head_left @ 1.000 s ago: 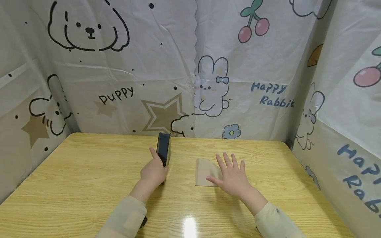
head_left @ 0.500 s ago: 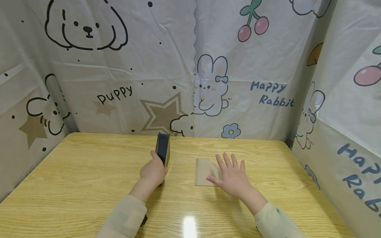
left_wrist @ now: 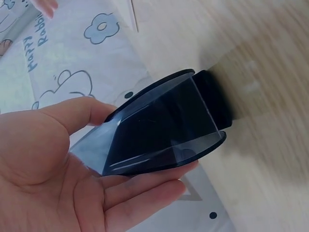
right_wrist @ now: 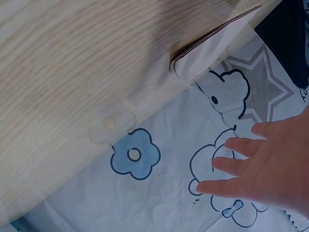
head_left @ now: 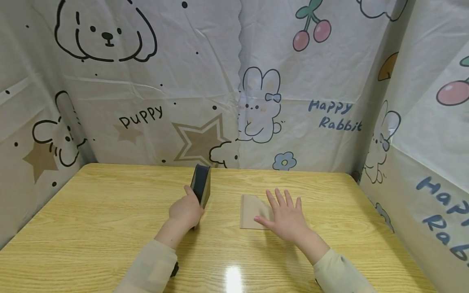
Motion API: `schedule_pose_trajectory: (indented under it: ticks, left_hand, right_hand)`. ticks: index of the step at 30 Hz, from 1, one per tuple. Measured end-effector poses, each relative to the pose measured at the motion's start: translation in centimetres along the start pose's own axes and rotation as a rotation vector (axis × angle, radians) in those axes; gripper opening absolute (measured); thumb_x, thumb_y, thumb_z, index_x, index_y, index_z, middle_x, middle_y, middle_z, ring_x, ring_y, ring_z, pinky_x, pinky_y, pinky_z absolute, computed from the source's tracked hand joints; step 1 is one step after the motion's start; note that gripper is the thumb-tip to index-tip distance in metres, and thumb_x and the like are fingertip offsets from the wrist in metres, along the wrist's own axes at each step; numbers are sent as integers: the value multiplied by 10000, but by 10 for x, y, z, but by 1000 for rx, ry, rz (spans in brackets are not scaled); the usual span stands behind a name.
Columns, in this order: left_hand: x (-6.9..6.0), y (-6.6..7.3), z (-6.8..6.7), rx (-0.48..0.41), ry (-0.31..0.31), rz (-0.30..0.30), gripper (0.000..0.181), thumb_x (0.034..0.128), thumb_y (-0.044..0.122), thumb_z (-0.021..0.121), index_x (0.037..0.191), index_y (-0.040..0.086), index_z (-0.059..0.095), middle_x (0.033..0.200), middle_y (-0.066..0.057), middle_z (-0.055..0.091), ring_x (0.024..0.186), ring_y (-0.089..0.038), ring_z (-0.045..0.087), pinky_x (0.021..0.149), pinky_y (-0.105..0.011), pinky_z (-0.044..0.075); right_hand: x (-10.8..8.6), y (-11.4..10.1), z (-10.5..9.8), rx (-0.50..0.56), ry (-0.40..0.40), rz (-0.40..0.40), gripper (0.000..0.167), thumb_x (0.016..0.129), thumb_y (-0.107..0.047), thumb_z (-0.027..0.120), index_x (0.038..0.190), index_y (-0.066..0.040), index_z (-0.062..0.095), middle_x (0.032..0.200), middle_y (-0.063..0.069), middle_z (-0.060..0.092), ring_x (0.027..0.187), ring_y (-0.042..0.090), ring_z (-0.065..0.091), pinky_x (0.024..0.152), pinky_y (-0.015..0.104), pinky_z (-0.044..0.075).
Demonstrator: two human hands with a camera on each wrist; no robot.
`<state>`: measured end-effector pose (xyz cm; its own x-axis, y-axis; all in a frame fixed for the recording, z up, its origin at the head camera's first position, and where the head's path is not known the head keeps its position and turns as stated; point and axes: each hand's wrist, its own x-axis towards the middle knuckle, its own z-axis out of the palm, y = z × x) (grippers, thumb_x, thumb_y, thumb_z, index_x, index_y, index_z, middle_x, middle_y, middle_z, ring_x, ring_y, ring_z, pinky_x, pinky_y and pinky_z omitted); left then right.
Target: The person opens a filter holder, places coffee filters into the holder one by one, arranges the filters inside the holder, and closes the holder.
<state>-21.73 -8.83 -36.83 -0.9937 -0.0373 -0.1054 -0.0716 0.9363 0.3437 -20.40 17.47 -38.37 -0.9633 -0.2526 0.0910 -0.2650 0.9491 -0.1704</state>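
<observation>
My left hand (head_left: 185, 212) grips a narrow dark holder (head_left: 201, 180), left of the table's middle. In the left wrist view, the dark holder (left_wrist: 157, 130) shows two see-through side walls with curved edges and a black foot at its end. The thumb lies along one side, the fingers along the other. Right of it lies a flat beige folded paper (head_left: 250, 211), which looks layered in the right wrist view. My right hand (head_left: 287, 219) hovers over the paper's right part with fingers spread and holds nothing. That hand hides part of the paper.
The light wood table (head_left: 91, 219) reaches to a printed cloth backdrop (head_left: 157, 93) at the back. Another cloth side (head_left: 432, 146) hangs along the right. Something small and black (head_left: 174, 269) shows beside the left sleeve.
My left hand has shifted slightly left, and the dark holder now leans a little with its top to the right. The right hand and the folded paper have stayed put.
</observation>
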Motion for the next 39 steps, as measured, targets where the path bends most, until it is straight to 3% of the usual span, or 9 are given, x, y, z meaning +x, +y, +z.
schedule_pose_trajectory:
  ticks: [10, 23, 31, 39]
  left_hand:
    - [-12, 4, -15, 38, -54, 4, 811, 896, 213, 613, 1425, -147, 114, 600, -104, 584, 495, -183, 525, 440, -279, 401]
    - [-13, 3, -18, 93, -51, 34, 759, 849, 200, 675, 1400, -93, 243, 719, -163, 642, 570, -217, 582, 505, -334, 473]
    - [-20, 2, -18, 76, -94, 84, 661, 790, 143, 729, 1266, -99, 339, 779, -180, 634, 603, -224, 572, 517, -323, 469]
    - [-18, 1, -17, 64, -130, 108, 712, 808, 146, 716, 1316, -119, 294, 745, -154, 636, 571, -208, 571, 492, -296, 452]
  right_hand:
    - [3, 1, 0, -5, 86, -37, 855, 840, -596, 550, 1446, -44, 310, 1466, 221, 340, 1370, 433, 263, 1089, 623, 200]
    - [5, -3, -4, 29, 226, -53, 745, 837, -443, 651, 1351, 42, 414, 1352, 235, 463, 1281, 396, 408, 1062, 524, 327]
    - [7, -8, -10, 126, 249, -52, 759, 838, -400, 669, 1374, 48, 374, 1366, 219, 460, 1287, 388, 410, 1068, 515, 329]
    - [17, -24, -22, 121, 245, -65, 729, 822, -342, 702, 1364, 36, 392, 1372, 205, 461, 1293, 370, 410, 1075, 492, 335]
